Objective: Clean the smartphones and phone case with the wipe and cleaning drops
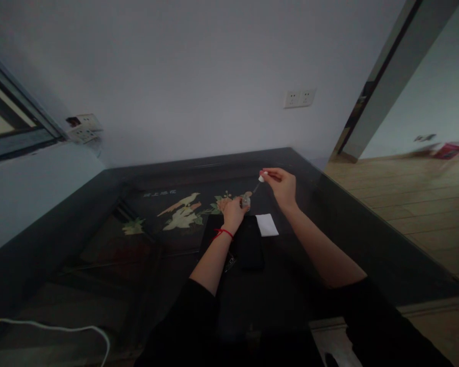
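My left hand point(233, 211), with a red string at its wrist, is closed around a small clear bottle point(246, 201) above the dark table. Between the fingertips of my right hand point(283, 186) is a dropper point(257, 186) with a white top. Its thin clear tube slants down to the left, its lower end close to the bottle's mouth; whether it is inside cannot be made out. Under and beside my left hand lies a black flat object point(251, 244), perhaps a phone or case. A folded white paper point(266, 225) lies just right of it.
The glossy dark table point(309, 229) carries a printed bird-and-flower picture point(183, 211). Behind it rises a wall with sockets point(299, 98). A white cable point(61, 328) runs at the lower left. A red box point(450, 150) stands on the wooden floor at the far right.
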The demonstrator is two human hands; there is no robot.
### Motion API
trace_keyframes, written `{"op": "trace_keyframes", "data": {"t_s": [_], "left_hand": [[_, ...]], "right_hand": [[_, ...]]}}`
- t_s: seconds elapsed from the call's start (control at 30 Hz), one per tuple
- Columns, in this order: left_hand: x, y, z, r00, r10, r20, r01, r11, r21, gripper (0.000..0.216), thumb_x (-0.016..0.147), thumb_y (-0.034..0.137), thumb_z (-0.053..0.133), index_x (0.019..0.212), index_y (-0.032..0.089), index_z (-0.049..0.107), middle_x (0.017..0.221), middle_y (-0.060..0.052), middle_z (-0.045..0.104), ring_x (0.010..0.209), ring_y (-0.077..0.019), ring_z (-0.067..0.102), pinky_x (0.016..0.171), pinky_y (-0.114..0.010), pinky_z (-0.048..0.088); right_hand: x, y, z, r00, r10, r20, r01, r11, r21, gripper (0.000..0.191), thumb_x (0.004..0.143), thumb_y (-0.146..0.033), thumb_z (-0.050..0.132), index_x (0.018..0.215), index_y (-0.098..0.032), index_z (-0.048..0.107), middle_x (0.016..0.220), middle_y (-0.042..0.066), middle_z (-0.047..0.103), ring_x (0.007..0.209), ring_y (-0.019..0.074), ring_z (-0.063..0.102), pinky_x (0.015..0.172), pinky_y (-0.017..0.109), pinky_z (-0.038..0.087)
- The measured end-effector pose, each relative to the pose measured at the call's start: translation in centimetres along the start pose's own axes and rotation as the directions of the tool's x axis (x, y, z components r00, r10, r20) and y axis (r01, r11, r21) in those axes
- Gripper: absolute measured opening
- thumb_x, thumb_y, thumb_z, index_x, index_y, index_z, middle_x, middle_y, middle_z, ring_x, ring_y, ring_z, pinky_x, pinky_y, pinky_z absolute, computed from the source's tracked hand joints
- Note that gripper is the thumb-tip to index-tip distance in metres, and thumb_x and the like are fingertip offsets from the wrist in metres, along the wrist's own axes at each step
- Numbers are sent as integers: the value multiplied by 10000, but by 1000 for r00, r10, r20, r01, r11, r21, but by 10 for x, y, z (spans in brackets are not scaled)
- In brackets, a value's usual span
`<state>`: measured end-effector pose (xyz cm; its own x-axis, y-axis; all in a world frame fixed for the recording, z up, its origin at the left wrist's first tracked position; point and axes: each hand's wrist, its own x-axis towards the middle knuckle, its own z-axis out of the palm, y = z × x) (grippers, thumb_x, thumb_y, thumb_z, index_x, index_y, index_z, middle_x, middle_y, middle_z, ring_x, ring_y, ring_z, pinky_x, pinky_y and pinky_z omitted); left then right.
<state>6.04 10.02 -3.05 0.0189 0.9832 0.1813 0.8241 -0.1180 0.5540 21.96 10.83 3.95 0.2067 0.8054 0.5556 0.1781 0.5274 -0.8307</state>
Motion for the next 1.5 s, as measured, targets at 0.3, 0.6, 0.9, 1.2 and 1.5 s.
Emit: {"op": "trace_keyframes", "data": {"t_s": [0.3,0.6,0.9,1.2,1.5], "left_hand": [[-1,0,1,1000,1,-7,-1,1000,0,247,803,303,649,1031,208,647,977,-65,707,962,-194,637,862,-275,421],[1,-2,0,1000,-1,8,1,999,-33,239,799,253,656,1028,184,652,958,-67,723,905,-181,657,833,-268,436],[0,0,-2,1000,-4,5,4,1000,-16,232,796,280,668,1012,197,663,970,-70,720,957,-206,641,865,-287,418],[3,-3,2,1000,-1,5,1,1000,-12,242,786,304,680,1011,215,676,978,-66,717,967,-211,640,895,-297,413],[2,0,-2,1000,-5,28,6,1000,-18,241,771,292,696,996,208,686,934,-67,726,914,-203,653,868,-297,429]], "right_hand": [[-59,12,-40,980,188,66,-182,980,-83,218,683,-361,737,809,-183,726,826,82,757,745,231,720,749,379,585],[-73,22,-41,978,198,63,-189,974,-128,177,696,-347,712,765,-185,731,778,71,755,707,229,715,701,358,577],[-75,25,-43,980,187,61,-177,974,-142,166,685,-356,726,741,-200,731,765,57,752,704,226,710,716,368,577],[-25,-2,-23,998,38,-44,-38,999,-15,228,736,-349,701,884,-175,705,916,89,748,854,223,709,846,378,560],[3,3,32,996,-29,79,36,996,-85,200,746,-338,669,841,-168,715,832,83,748,765,222,707,770,348,564]]}}
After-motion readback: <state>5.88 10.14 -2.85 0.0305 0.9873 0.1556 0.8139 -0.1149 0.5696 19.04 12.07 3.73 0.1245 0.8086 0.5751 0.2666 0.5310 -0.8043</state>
